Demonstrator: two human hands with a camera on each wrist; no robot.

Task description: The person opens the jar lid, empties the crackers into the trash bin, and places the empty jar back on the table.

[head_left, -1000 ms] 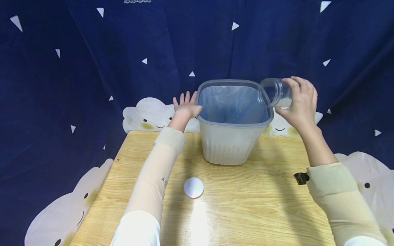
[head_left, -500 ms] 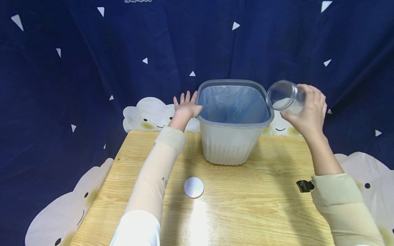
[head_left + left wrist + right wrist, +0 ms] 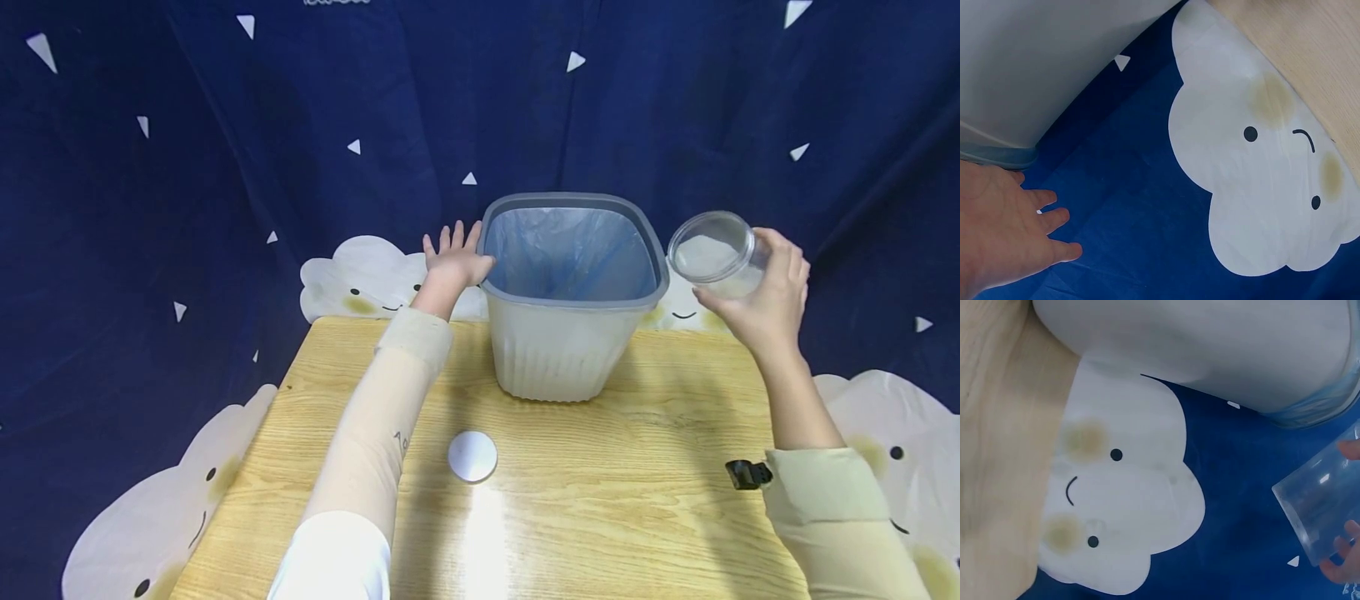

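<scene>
Right of the bin, my right hand (image 3: 778,292) grips a clear jar (image 3: 731,279) around its base end. The jar is uncovered, tilted toward the bin and me, and apart from the bin's rim. A whitish area shows through it; I cannot tell whether that is contents or background. In the right wrist view the jar (image 3: 1319,494) looks transparent. My left hand (image 3: 454,265) is at the left rim of the whitish bin (image 3: 555,354), fingers straight and spread, thumb side against the rim. The left wrist view shows that hand (image 3: 1007,225) beside the rim.
A bluish liner bag (image 3: 570,250) lines the grey-rimmed bin, which stands at the table's back edge. A round white disc (image 3: 472,457), like a lid, lies on the wooden table (image 3: 600,500). Behind hangs a dark blue curtain (image 3: 375,83) with cloud prints.
My right hand has drawn the jar away from the bin's right rim, rightward and toward me, turning its mouth more upward. The left hand and bin have stayed put.
</scene>
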